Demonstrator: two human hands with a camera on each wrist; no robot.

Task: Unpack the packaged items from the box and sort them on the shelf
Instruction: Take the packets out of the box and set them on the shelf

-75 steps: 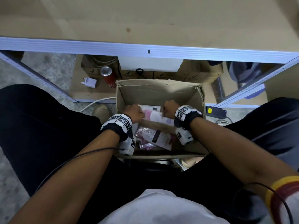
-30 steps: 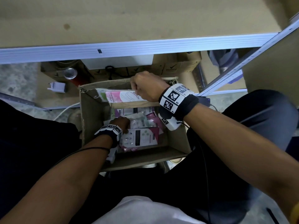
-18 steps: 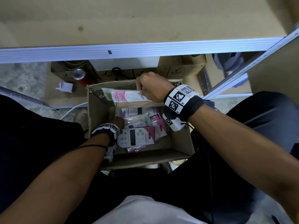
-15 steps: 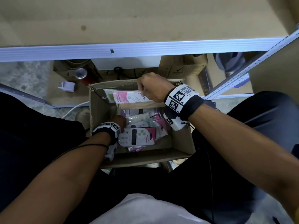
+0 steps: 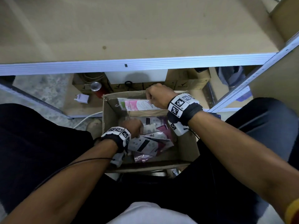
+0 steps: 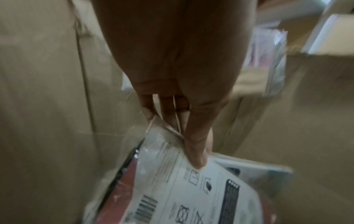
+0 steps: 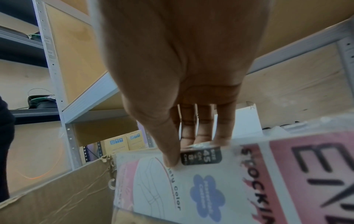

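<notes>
An open cardboard box (image 5: 111, 113) stands on the floor between my knees, with several flat packets (image 5: 155, 136) lying in it. My right hand (image 5: 157, 97) pinches a pink and white stockings packet (image 5: 137, 105) (image 7: 201, 186) by its top edge and holds it upright above the box's far wall. Down inside the box, my left hand (image 5: 133, 126) pinches the corner of a white packet (image 5: 142, 145) (image 6: 195, 191) with a barcode and care symbols, between thumb and fingers (image 6: 193, 145). The wooden shelf board (image 5: 145, 25) with its pale metal rim (image 5: 129, 65) runs across above the box.
Under the shelf lie brown cartons (image 5: 186, 83), a red can (image 5: 97, 88), a white plug adapter (image 5: 82, 98) and a white cable (image 5: 85, 118). A metal shelf upright (image 5: 252, 81) slants at the right. My dark trouser legs flank the box closely.
My right hand lifted the pink and white packet out of the box to its far wall and holds it there. My left hand went deeper in and has taken the white packet's corner.
</notes>
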